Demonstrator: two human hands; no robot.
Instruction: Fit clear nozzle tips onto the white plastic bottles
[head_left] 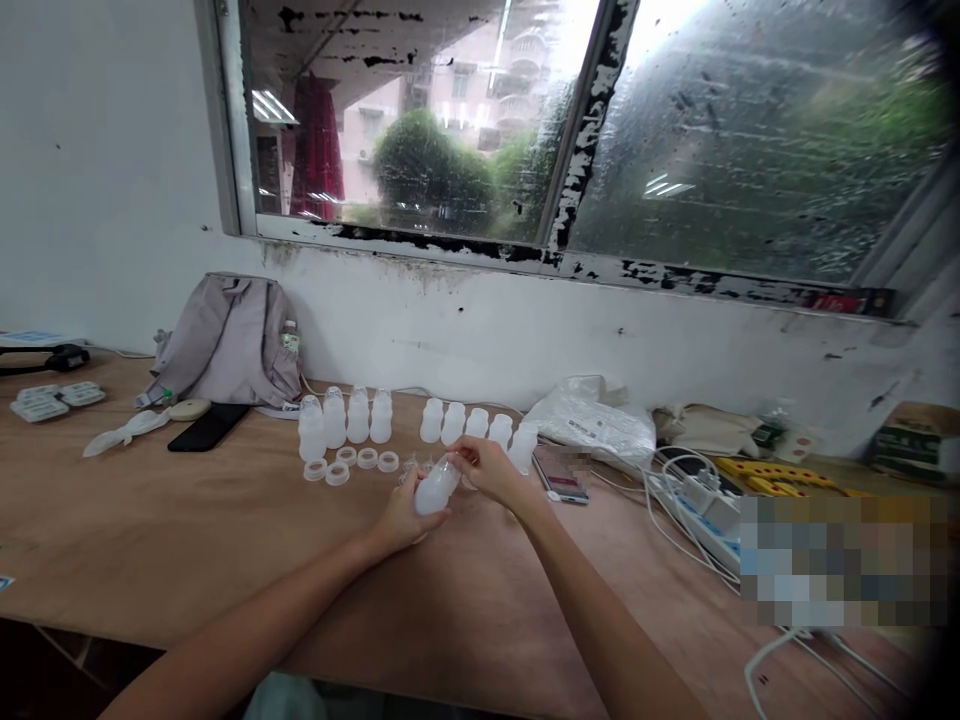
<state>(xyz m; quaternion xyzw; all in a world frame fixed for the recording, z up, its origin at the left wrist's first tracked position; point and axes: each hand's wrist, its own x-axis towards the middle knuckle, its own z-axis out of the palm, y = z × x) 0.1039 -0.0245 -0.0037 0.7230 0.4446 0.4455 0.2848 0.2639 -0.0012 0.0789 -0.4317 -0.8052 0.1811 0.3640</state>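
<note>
A translucent white baby bottle (433, 490) is tilted in my left hand (401, 518), whose fingers wrap round its body. My right hand (484, 465) is closed at the bottle's upper end, fingertips pinching its clear top. Behind the hands to the left stand several bottles with clear caps (358, 415). In front of those lie several white collar rings (367, 458). Small clear pieces (411, 465), perhaps nipples, lie just behind my left hand, partly hidden. Several bottles without caps (453, 424) form a row behind my right hand, which partly covers them.
A grey backpack (232, 345) leans on the wall, with a black phone (208, 428) before it. Another phone (561, 474) lies right of the bottles. Further right are a plastic bag (592, 420), a power strip (694, 520) with loose cables, and yellow tool-like pieces (780, 475).
</note>
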